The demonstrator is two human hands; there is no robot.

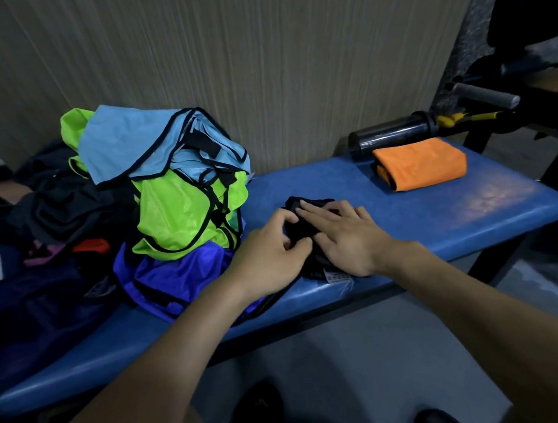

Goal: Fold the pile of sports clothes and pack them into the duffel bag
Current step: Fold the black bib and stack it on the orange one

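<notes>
Black garment (305,222) on table (457,216), just right of pile (168,194), long axis running away from body. Left hand (267,252) pinching near edge; right hand (344,236) flat, pressing it down.

Both bare forearms reach forward from the lower edge of the view and draw close together at the wrists. The left hand (269,256) lies knuckles up, fingers curled, thumb and forefinger closed in a pinch on the dark cloth (309,222) — the pinch sits just left of the other hand. The right hand (344,236) lies palm down just beside that pinch, its fingers straight and spread, pressing flat on the same cloth.
</notes>
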